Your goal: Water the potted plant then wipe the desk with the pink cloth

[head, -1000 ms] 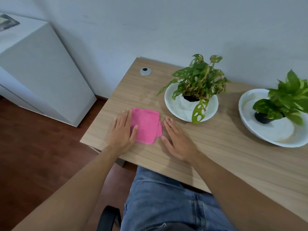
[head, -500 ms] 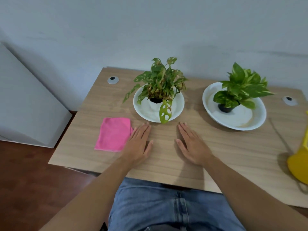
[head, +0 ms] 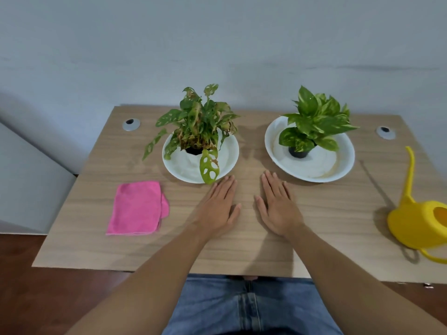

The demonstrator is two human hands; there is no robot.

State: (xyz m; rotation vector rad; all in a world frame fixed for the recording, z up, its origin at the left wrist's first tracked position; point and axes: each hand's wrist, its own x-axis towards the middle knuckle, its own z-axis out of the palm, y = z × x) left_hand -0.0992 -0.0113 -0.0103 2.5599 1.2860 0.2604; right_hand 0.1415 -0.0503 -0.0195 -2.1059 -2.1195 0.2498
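yellow plastic can (head: 416, 223) sits well right of the hands, likely light but sloshy; best taken by its handle. left hand (head: 217, 208) and right hand (head: 277, 206) lie flat, spread, empty. cloth (head: 137, 208), soft and limp, lies left of them. no writing visible.

Wood-grain surface (head: 242, 250) against a pale wall

On it lie a folded pink cloth (head: 136, 208) at the left, two white dishes (head: 232, 154) (head: 346, 163) each carrying a potted plant, a yellow watering can (head: 418, 226) at the right edge, two grey cable grommets (head: 131, 124) (head: 385, 132) near the back corners, and both hands (head: 217, 209) (head: 278, 209), flat, palms down.
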